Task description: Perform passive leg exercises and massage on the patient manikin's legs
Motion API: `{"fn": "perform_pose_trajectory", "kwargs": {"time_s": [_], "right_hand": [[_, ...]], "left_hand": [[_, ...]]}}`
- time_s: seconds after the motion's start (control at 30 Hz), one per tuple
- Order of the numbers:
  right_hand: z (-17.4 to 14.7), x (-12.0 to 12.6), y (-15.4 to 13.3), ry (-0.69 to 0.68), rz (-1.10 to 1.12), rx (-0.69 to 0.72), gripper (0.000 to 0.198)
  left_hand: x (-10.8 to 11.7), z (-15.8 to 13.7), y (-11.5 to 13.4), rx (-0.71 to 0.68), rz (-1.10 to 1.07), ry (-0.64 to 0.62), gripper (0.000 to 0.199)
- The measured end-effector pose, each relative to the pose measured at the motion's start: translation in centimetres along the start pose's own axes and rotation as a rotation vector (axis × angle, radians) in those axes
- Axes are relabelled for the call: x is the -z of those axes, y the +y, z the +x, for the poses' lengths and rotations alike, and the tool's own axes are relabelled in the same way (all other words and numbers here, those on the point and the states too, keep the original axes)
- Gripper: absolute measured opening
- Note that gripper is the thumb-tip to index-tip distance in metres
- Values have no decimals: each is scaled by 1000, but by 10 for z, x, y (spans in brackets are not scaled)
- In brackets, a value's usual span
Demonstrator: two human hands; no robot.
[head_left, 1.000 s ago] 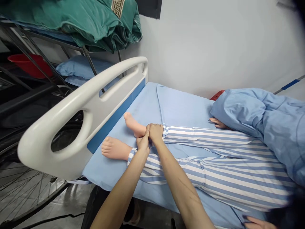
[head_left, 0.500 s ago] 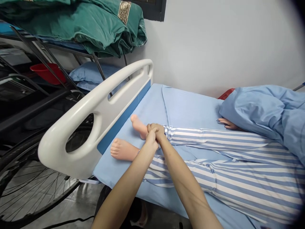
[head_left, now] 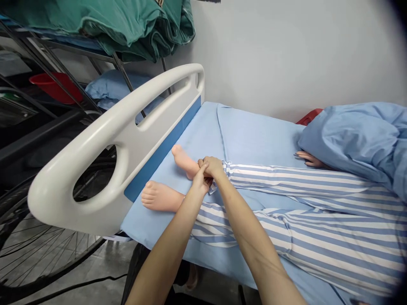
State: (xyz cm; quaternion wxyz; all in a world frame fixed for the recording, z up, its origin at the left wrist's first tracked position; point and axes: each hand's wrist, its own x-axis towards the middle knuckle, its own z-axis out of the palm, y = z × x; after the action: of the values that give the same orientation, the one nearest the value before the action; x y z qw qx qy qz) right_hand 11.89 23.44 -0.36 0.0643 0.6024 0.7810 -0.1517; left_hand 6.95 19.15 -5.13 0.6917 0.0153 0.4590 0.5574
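A manikin in blue-and-white striped trousers [head_left: 286, 178] lies on the bed, its smooth bare feet toward the footboard. My right hand [head_left: 213, 166] wraps over the ankle of the far leg, just below the gathered trouser cuff. Close against it, my left hand [head_left: 200, 181] grips the same ankle from the near side, and the fingers of both hands overlap. The far foot [head_left: 183, 161] sticks out past my hands with its toes up. Beside my left forearm rests the near foot [head_left: 160, 196], untouched by my fingers. Part of the ankle is hidden under my hands.
A white footboard [head_left: 95, 131] rises at the left end of the blue-sheeted bed [head_left: 254, 127]. Beyond it stand a spoked wheel [head_left: 47, 250], a red basin [head_left: 57, 87] and a rack with green cloth [head_left: 127, 25]. Blue bedding [head_left: 359, 140] covers the manikin's upper part, with one hand [head_left: 310, 159] showing.
The view has shifted slightly, so the footboard and rack sit higher and further left. Both my hands stay around the far ankle, with little visible change in their grip.
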Motion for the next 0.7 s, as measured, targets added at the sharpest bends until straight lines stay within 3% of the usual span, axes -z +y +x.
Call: {"fn": "perform_pose_trajectory", "kwargs": {"time_s": [0.13,0.27,0.43,0.57,0.7], "right_hand": [[-10,3,3,-10,-60,56,31],[-29,-2,9,103,-156,117,38],[-63,-15,9,361,-74,152,40],[-89,-21,-18,495,56,311,38],[-109,-30,-61,429,236,433,36]], "left_hand": [[3,-19,-1,-4,39,18,39],[7,-52,-4,-81,88,2,32],[23,-106,-4,-187,258,-211,37],[51,-140,-1,-305,264,-172,41],[88,-159,-1,-432,209,-61,28]]}}
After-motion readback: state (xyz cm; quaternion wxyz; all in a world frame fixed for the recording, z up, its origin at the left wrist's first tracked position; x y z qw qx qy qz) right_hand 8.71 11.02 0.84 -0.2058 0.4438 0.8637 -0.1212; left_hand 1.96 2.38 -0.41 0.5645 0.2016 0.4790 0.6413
